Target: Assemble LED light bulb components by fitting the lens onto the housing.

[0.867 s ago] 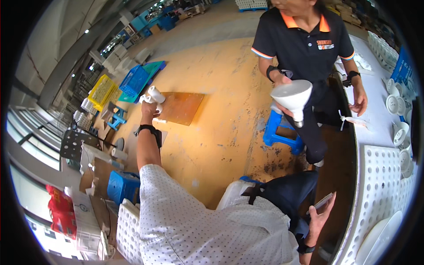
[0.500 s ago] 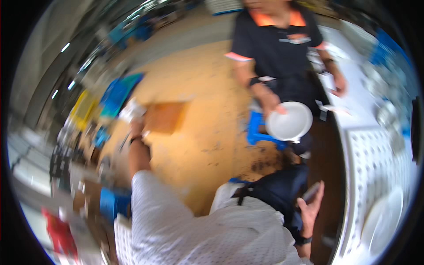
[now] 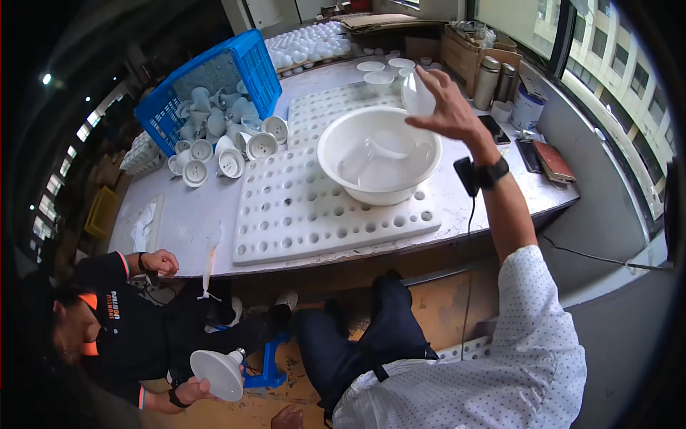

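Note:
My right hand (image 3: 454, 107) reaches over the table, a dark band on its wrist. Its curved fingers and thumb span a round translucent white cover (image 3: 417, 96), which stands tilted on edge between them. Just below is a white plastic basin (image 3: 336, 168) with several clear, curved covers (image 3: 382, 154) in it. The basin rests on a white foam tray (image 3: 286, 214) with rows of round holes. Low at the bottom edge, my left hand (image 3: 288, 417) shows only in part, and its fingers are not clear.
At left a co-worker holds a white reflector bulb (image 3: 218, 373). A blue crate (image 3: 254, 71) lies tipped with white lamp housings (image 3: 230, 163) spilling out. Shallow white bowls (image 3: 379, 79), steel flasks (image 3: 486, 82), a phone (image 3: 493, 129) and a hanging cable (image 3: 468, 286) are near my right arm.
The view has swung from the floor and the co-worker round to the table. My right hand has risen from low down to above the basin. My left hand has dropped to the bottom edge.

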Action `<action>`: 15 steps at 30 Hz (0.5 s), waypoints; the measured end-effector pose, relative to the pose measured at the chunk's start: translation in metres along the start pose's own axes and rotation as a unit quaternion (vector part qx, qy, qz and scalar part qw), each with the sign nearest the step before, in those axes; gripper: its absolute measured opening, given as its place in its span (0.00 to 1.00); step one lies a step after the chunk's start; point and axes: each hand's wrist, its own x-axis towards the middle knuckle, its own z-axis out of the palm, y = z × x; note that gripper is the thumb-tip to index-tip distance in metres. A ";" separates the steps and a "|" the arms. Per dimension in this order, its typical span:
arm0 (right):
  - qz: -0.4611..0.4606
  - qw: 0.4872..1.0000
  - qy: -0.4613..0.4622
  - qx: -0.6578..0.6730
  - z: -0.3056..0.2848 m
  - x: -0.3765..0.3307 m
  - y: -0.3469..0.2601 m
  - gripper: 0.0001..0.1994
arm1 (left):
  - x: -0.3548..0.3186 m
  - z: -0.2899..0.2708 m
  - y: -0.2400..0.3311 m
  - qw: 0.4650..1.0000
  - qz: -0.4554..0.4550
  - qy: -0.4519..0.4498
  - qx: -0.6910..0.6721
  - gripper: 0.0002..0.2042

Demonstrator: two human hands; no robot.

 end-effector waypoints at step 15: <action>-0.155 0.831 -0.222 0.487 0.104 -0.178 -0.178 0.53 | 0.029 0.046 0.090 0.948 0.147 0.139 -0.244 0.38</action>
